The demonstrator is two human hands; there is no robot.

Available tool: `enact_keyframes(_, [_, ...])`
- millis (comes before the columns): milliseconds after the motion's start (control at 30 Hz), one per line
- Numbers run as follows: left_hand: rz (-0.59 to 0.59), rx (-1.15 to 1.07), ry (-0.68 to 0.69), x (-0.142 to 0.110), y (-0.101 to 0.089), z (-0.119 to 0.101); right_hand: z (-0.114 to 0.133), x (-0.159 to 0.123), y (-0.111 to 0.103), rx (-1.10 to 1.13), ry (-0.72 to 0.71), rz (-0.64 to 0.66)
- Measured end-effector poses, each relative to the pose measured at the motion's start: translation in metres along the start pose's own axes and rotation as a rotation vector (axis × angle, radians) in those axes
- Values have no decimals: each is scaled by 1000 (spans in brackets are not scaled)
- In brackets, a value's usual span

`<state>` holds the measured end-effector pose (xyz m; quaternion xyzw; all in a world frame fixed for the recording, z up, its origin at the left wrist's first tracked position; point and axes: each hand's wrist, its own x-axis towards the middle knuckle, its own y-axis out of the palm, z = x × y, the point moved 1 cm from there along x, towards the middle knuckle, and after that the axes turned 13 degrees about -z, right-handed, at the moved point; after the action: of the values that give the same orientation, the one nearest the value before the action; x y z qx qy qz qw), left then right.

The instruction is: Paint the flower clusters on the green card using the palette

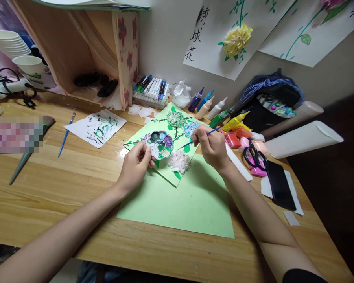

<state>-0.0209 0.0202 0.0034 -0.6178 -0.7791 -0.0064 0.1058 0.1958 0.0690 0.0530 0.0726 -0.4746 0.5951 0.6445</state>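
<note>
Your right hand (214,149) is closed around a slim, blue-handled paintbrush (214,130), its tip angled down to the left. It looks light and stiff, with a delicate tip, so grip it by the handle. Your left hand (135,167) pinches the near rim of a round, scalloped white palette (168,140) holding green, purple and dark paint. The palette is probably light, thin plastic, slippery where wet; keep it level and your fingers on the edge.

Beneath lies a pale green card (168,175) with painted leaves and textured flowers. The fluffy pale-pink flower (179,161) looks soft and easily crushed. Part of the card overlaps a larger plain green sheet (177,208) on the wooden table (61,192).
</note>
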Motion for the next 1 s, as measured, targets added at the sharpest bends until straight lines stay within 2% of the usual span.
enact_keyframes(267, [-3,-2,4,-1,-1,0,1,0,1,7,16,25])
enact_keyframes(433, [-4,-3,2,-1,0,0,0,0,-2,41,75,-37])
enact_keyframes(633, [-6,6,11,-1,0,0,0,0,-1,24,51,-1])
enact_keyframes(800, [-8,3,9,-1,-1,0,0,0,-3,36,76,-50])
enact_keyframes(933, [-6,9,8,-1,-1,0,0,0,-2,31,68,-5])
enact_keyframes(1000, [-8,11,12,-1,-1,-1,1,0,-3,60,71,-32])
